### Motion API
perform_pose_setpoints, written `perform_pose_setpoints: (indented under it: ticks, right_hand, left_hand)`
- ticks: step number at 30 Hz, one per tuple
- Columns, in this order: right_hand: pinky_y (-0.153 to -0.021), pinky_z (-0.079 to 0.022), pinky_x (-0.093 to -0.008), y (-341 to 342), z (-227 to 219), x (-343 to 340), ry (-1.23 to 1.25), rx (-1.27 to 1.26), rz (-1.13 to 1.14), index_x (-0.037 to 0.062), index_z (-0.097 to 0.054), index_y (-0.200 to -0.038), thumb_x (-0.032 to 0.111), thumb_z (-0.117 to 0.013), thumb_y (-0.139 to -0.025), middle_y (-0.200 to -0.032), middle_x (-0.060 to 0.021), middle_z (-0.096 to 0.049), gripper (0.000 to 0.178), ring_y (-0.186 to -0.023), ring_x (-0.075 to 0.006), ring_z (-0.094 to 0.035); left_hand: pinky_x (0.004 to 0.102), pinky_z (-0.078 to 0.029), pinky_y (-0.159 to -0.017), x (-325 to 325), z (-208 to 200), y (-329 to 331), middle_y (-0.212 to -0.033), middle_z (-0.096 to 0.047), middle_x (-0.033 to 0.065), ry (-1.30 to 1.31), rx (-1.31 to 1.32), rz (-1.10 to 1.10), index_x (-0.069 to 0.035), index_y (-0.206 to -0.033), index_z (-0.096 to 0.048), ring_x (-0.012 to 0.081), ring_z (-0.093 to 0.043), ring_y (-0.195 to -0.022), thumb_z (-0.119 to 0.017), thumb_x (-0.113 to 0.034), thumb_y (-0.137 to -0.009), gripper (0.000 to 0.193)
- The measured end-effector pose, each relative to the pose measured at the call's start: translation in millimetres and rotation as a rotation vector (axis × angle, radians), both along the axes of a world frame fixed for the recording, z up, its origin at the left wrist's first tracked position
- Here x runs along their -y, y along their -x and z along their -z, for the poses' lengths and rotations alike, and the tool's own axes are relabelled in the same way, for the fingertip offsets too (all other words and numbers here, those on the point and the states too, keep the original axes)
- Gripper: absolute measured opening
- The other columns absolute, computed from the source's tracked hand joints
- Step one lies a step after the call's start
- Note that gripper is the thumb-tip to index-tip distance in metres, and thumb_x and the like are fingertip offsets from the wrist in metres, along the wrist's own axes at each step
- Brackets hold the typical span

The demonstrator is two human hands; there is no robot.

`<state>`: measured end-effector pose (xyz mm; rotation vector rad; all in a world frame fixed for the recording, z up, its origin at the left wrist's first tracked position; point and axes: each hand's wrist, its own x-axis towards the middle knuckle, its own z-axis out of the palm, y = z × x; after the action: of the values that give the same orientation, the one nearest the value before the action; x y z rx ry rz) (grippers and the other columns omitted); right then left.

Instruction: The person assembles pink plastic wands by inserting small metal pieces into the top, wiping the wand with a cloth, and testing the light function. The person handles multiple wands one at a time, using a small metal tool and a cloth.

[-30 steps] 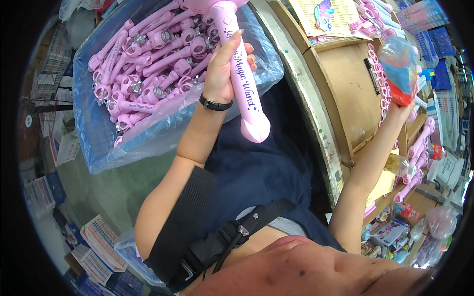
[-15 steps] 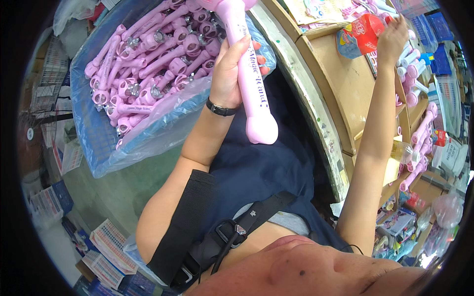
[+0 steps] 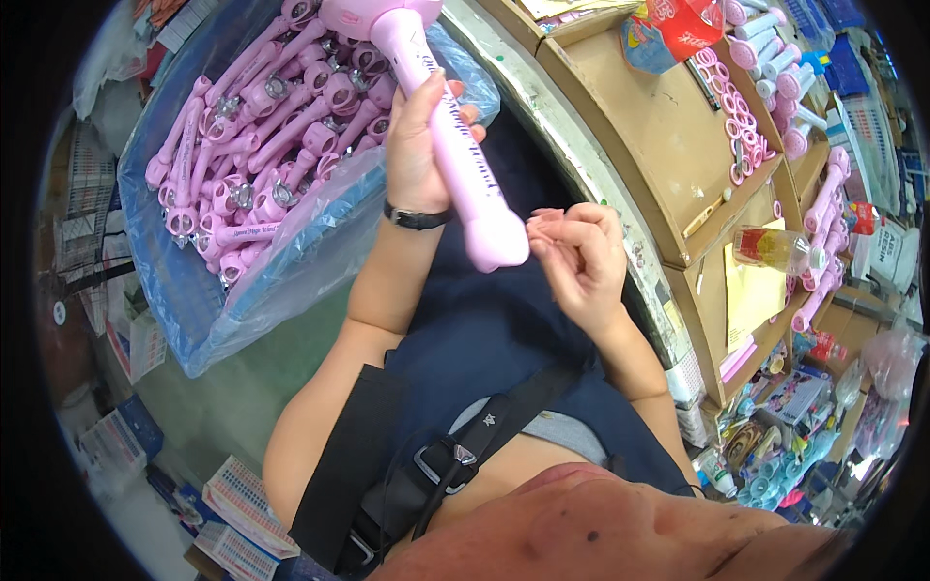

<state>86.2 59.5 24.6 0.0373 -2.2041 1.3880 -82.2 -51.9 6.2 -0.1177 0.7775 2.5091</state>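
Down from the red-and-blue packet had come the right hand, now just beside the lower end of the pink wand. Its thumb and fingers were curled close, though from where I stood I couldn't tell whether they pinched anything small or touched the wand. The left hand was wrapped round the shaft, holding the wand in front of the dark apron, between the blue-lined crate and the table. As for progress, this wand looked largely made up, its head on and its shaft printed. A heap of similar wands lay in the crate, while loose pink rings sat unused in a cardboard tray; what this one still lacked, I couldn't make out
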Motion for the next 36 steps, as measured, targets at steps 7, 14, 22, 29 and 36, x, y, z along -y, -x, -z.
perform_pose_setpoints:
  ticks: [7,14,22,29,36]
  right_hand:
    - [-0.073,-0.054,-0.0285,-16.5,1.7,7.2,-0.066,-0.062,-0.053,0.0019,-0.062,-0.09,-0.005,-0.073,-0.069,-0.09,-0.009,-0.056,0.025,-0.084,-0.0174,-0.054]
    - [-0.068,-0.052,-0.0291,-13.4,-5.5,0.8,0.152,-0.08,0.108,0.0015,-0.064,-0.088,-0.001,-0.07,-0.075,-0.082,-0.0096,-0.057,0.014,-0.077,-0.0187,-0.055]
    - [-0.066,-0.046,-0.0303,-13.0,-5.9,2.4,0.055,-0.121,0.06,0.0047,-0.065,-0.085,0.001,-0.071,-0.073,-0.084,-0.0066,-0.065,0.014,-0.078,-0.0198,-0.054]
    - [-0.066,-0.051,-0.0255,-13.4,-4.2,-25.3,0.498,-0.143,0.11,-0.0027,-0.06,-0.092,-0.006,-0.061,-0.082,-0.092,-0.0123,-0.053,0.01,-0.075,-0.0162,-0.061]
    - [-0.06,-0.049,-0.026,-14.0,-12.1,-4.7,0.054,0.067,-0.078,0.0046,-0.066,-0.088,0.003,-0.072,-0.071,-0.082,-0.007,-0.058,0.018,-0.071,-0.0174,-0.06]
  left_hand:
    - [0.0305,-0.048,-0.053,-8.9,13.6,-0.3,-0.088,-0.051,0.005,-0.044,0.098,0.028,-0.011,-0.103,-0.044,0.0155,-0.053,-0.064,-0.063,-0.017,-0.086,0.027]
    - [0.0297,-0.047,-0.052,-1.0,9.4,-2.8,-0.087,-0.051,0.0044,-0.034,0.079,0.001,-0.012,-0.104,-0.043,0.0149,-0.052,-0.065,-0.063,-0.017,-0.085,0.028]
    - [0.0285,-0.048,-0.052,-5.4,6.3,-12.8,-0.088,-0.052,0.0046,-0.014,0.049,0.01,-0.012,-0.104,-0.043,0.0141,-0.052,-0.064,-0.062,-0.016,-0.086,0.027]
    - [0.0275,-0.046,-0.053,-1.2,1.0,-17.5,-0.091,-0.054,0.0074,-0.096,-0.015,0.037,-0.006,-0.108,-0.04,0.0131,-0.05,-0.065,-0.057,-0.016,-0.09,0.027]
    - [0.0279,-0.049,-0.053,-7.5,-4.4,-25.7,-0.089,-0.054,0.0049,-0.063,-0.085,0.069,-0.012,-0.109,-0.043,0.0135,-0.053,-0.063,-0.059,-0.016,-0.088,0.028]
